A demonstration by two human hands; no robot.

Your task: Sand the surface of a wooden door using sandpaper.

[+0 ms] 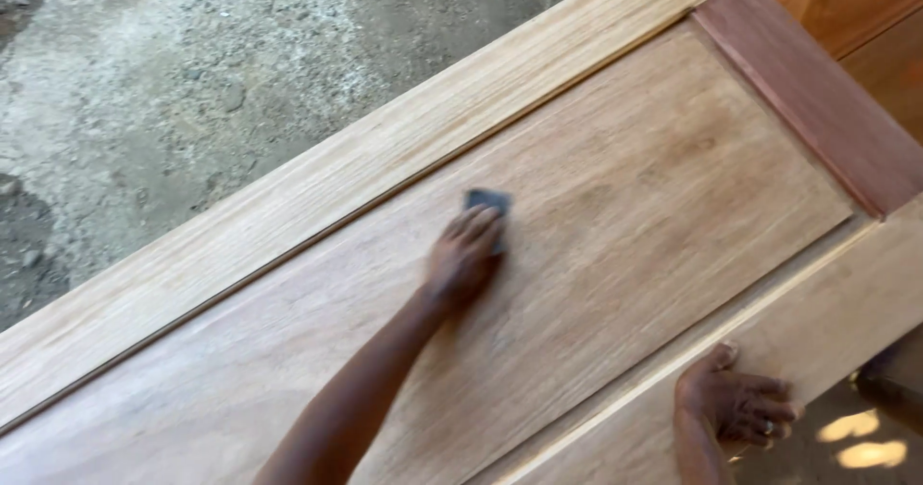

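Sandpaper (488,204) lies flat on the door (615,187) panel, pressed under the left hand's (463,257) flat fingers. Right hand (733,403) grips the door's near edge, fingers curled over it.

Sanding pad (488,202) on door panel (635,187), between left rail (317,187) and right rail (827,312)

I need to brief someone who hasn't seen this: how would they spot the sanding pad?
Find the big pale wooden door lying flat. On its central panel, the left hand presses a small dark grey pad; it is the only dark thing on the wood.
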